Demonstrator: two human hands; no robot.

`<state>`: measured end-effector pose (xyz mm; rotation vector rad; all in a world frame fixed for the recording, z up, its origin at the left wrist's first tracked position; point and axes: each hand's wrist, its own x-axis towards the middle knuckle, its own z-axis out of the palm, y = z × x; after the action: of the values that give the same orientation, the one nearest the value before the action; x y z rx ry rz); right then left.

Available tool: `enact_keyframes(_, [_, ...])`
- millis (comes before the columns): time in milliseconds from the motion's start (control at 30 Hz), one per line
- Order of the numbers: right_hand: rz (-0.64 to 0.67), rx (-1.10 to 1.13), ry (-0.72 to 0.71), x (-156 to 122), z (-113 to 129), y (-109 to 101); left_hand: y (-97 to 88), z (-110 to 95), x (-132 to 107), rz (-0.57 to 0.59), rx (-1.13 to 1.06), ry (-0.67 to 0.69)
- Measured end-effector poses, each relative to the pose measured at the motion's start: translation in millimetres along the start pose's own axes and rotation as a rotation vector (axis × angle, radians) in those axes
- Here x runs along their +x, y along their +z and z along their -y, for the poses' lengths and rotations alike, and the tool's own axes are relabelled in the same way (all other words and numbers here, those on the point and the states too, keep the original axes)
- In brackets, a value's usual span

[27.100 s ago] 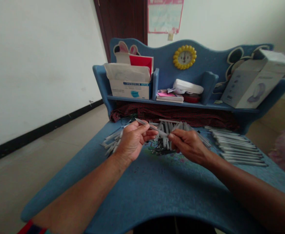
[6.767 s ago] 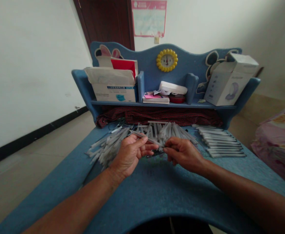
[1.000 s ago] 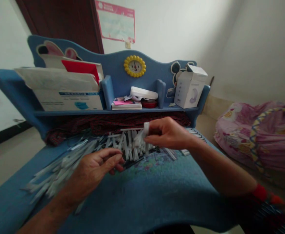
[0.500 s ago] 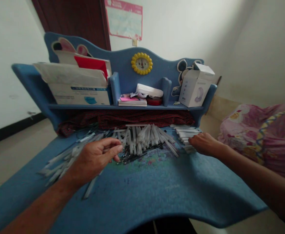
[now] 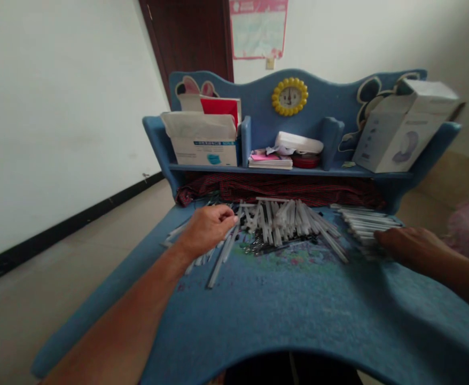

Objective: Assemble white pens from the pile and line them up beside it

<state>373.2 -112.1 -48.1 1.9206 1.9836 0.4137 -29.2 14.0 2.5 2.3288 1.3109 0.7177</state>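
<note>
My left hand (image 5: 211,229) is over the left side of the table, thumb and fingers drawn together. Whatever it may pinch cannot be made out. Under and beside it lie loose slim translucent tubes (image 5: 221,262), spread at angles. A heap of similar whitish tubes (image 5: 282,219) fills the back middle, with thin dark pieces (image 5: 264,247) along its front edge. To the right, my right hand (image 5: 406,245) has its fingers curled down at the near end of a neat row of white tubes (image 5: 365,220). Its fingertips are partly hidden and blurred.
A blue shelf (image 5: 218,168) stands along the back of the blue table (image 5: 274,310). On it are a mask box (image 5: 202,152), papers (image 5: 270,162) and a white carton (image 5: 403,128). A yellow clock (image 5: 289,97) is above; red checked cloth (image 5: 282,188) lies beneath.
The view has swung left, so everything sits further right. My left hand has moved back, closer to the heap's left side. My right hand stays at the row of tubes.
</note>
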Motion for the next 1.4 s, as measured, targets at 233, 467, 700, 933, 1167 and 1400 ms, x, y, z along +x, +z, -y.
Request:
enact_keyframes(233, [-0.137, 0.06, -0.016, -1.4, 9.4, -5.3, -1.5, 5.6, 0.5, 0.224, 0.252, 0.063])
enact_keyframes(467, [-0.042, 0.104, -0.136, 3.1, 60.4, -45.4, -8.5, -9.0, -9.8, 0.428, 0.518, 0.013])
enact_keyframes(700, [-0.075, 0.219, -0.362, 9.8, 102.1, -84.2, -3.1, -11.0, -14.4, 0.479, 0.526, -0.03])
enact_keyframes(933, [-0.058, 0.229, -0.411, 24.8, 119.8, -99.8, -1.6, -14.3, -14.7, 0.562, 0.368, -0.16])
enact_keyframes(1167, [-0.024, 0.169, -0.256, 38.4, 95.6, -106.6, -8.3, -15.3, -14.9, 0.535, 0.477, -0.078])
enact_keyframes(1400, [0.049, 0.137, -0.165, 44.1, 75.8, -100.5, -18.6, -1.5, -6.7, 0.428, 0.388, 0.059])
